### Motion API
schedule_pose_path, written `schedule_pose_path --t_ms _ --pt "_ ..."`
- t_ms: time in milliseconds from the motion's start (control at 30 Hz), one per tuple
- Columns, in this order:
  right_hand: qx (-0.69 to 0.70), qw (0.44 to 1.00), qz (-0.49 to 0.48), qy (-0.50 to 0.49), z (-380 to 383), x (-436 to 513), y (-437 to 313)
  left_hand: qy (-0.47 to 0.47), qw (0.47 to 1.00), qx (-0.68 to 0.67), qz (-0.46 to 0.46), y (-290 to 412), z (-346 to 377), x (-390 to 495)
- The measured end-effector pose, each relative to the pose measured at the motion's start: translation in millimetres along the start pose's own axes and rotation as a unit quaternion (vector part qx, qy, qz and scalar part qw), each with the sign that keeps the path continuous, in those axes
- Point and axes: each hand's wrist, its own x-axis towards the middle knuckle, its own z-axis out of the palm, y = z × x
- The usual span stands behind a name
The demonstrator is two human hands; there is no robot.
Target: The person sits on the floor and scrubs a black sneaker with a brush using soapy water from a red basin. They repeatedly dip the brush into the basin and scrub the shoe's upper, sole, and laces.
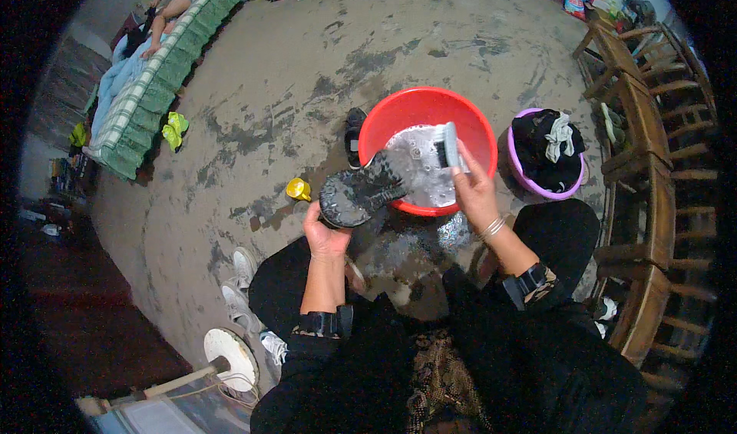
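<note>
My left hand (327,232) grips one end of a dark shoe (360,195), its wet sole facing up. The shoe's other end reaches over the rim of a red plastic basin (426,97). Cloudy, sudsy water (423,186) lies in the basin. In my right hand (475,195) is a scrubbing brush (451,145) with a grey back and bristles that look white and dark. The brush is held above the water, apart from the shoe. Another dark shoe (353,129) rests on the floor against the basin's left side.
A yellow cup (298,190) stands left of the basin. At right, a purple tub (521,172) holds dark clothes, beside a row of wooden chairs (648,204). White shoes (242,290) and a round white base (230,356) are lower left. A person (173,14) sits on a bed (155,88).
</note>
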Motion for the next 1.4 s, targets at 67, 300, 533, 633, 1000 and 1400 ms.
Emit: schedule_pose_path --t_ms 67,300,533,633,1000,1400 --pt "0.041 0.994 0.057 -0.087 16.2 -9.6 -10.8 0.031 0.999 -0.009 -0.017 -3.1 -13.3 2.3" --pt "-0.130 0.927 -0.077 -0.343 88.5 -40.6 -46.6 0.032 0.996 0.082 0.008 -1.1 -41.9 2.4" --pt "-0.412 0.830 0.094 -0.364 54.4 41.8 70.3 0.054 0.998 0.012 -0.033 7.0 -59.1 5.0" --pt "-0.427 0.815 0.144 -0.364 26.3 72.7 130.9 0.062 0.997 -0.025 -0.047 12.0 -64.0 4.3" --pt "-0.410 0.738 0.451 -0.290 42.6 73.8 231.2 0.046 0.998 0.030 -0.024 19.6 -70.9 6.8" --pt "-0.083 0.944 0.038 -0.318 67.4 43.3 59.0 0.057 0.998 0.029 -0.005 18.3 -73.7 13.7"
